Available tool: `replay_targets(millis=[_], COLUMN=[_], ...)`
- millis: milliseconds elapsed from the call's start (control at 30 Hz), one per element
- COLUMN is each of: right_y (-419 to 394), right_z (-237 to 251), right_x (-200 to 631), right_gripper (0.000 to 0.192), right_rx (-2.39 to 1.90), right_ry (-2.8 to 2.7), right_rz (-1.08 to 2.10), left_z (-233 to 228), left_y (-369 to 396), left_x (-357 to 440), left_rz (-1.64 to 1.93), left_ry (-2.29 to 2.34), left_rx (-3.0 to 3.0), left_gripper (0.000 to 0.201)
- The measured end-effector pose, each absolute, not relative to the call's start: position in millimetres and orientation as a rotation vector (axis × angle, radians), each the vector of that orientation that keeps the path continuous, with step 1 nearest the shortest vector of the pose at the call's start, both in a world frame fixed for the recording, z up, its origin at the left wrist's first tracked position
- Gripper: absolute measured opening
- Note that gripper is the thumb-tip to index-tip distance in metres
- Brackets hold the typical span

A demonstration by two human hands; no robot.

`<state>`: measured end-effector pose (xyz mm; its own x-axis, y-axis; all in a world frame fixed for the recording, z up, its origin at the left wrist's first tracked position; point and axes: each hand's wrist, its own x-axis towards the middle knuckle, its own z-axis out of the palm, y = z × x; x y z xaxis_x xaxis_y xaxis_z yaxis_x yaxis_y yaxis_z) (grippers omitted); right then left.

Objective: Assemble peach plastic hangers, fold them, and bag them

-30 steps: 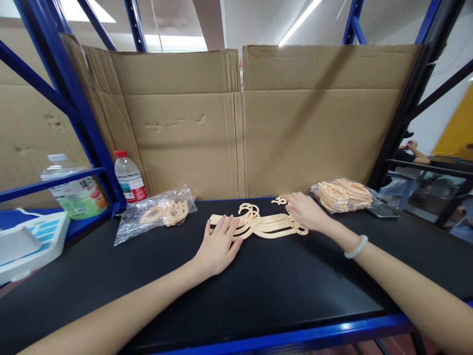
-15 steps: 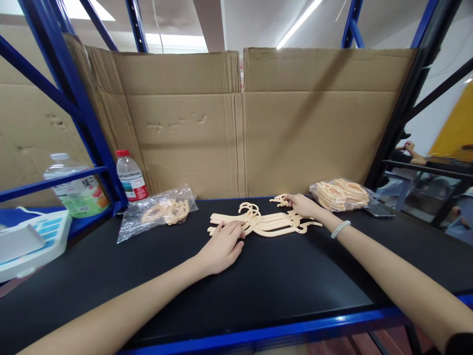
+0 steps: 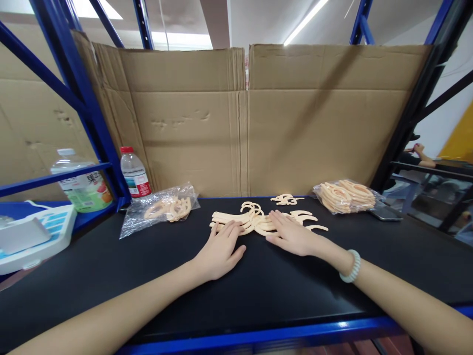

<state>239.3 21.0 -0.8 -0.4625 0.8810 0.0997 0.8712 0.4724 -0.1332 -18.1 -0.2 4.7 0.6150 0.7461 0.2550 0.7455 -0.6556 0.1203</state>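
Note:
Several cream plastic hangers (image 3: 254,223) lie overlapped on the black tabletop (image 3: 251,286), their hooks pointing to the back. My left hand (image 3: 221,250) rests on the left arms of the hangers, fingers stretched and thumb apart. Over the right arms lies my right hand (image 3: 293,234), palm down with its fingers flat; it hides part of the hangers beneath. Just behind it, a small group of cream hook-shaped pieces (image 3: 286,199) lies by itself near the back edge. Neither hand grips anything.
At the left lies a clear bag (image 3: 142,217) with cream pieces, near a red-capped bottle (image 3: 135,175), a larger juice bottle (image 3: 86,190) and a white-and-blue device (image 3: 40,241). A packed bag of hangers (image 3: 345,195) and a phone (image 3: 386,213) lie right. Cardboard (image 3: 192,133) stands behind.
My right hand has left the small pieces at the back and come forward and left onto the hangers, its fingers now flat. My left hand stays on the left side, fingers slightly more spread.

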Motion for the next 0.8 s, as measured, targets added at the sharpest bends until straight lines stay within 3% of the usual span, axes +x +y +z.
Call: replay_targets(millis=[200, 400, 800], right_y=[32, 43, 52], right_z=[-10, -11, -10], right_x=[240, 250, 262], right_gripper=[0.065, 0.065, 0.062], right_rx=[-1.54, -1.541, -1.473], right_ry=[-2.569, -2.55, -2.6], right_rz=[-0.044, -0.052, -0.033], left_z=[3, 5, 3], left_y=[3, 11, 12], left_x=[-18, -18, -19], left_rz=[0.371, 0.242, 0.26], left_ry=[1.365, 1.349, 1.352], left_rx=[2.849, 2.853, 2.888], left_gripper=[0.046, 0.056, 0.056])
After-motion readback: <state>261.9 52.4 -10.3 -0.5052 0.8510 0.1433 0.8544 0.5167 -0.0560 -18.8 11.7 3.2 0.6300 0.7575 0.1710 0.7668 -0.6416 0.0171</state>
